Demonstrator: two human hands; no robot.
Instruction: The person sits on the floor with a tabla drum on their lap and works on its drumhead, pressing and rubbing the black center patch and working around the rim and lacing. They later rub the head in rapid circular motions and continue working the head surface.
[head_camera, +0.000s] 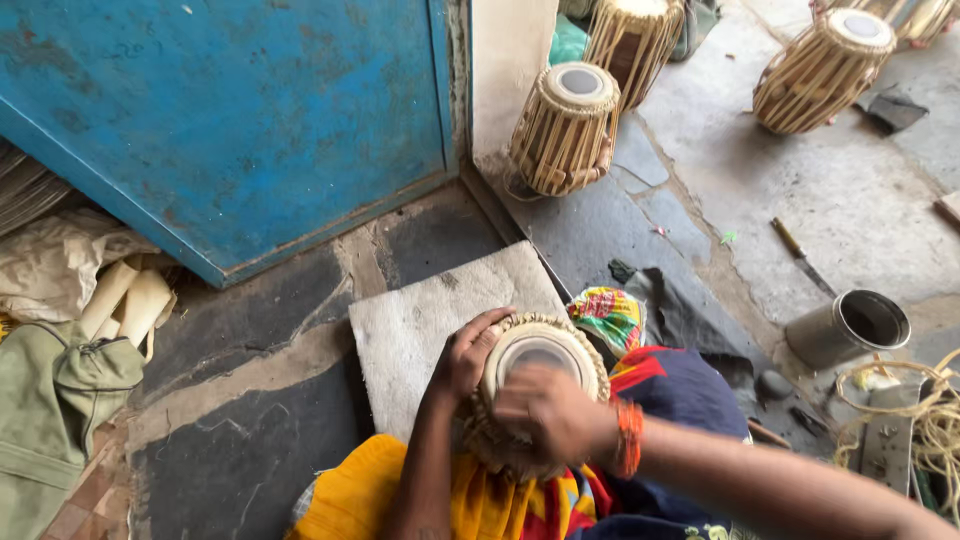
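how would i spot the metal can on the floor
Start at the blue door and cross to the right edge of the grey stone floor. The metal can lies there on its side beside yellowish cord, unlike the strapped drums.

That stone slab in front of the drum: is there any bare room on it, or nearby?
The stone slab is bare left of the left hand. The dark floor beside it is bare too. Right of the drum, cloths, metal cup and cord crowd together.

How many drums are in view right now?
At least 5: one held by left hand and right hand; one by the wall; one behind it; one at upper right; one cropped at the corner.
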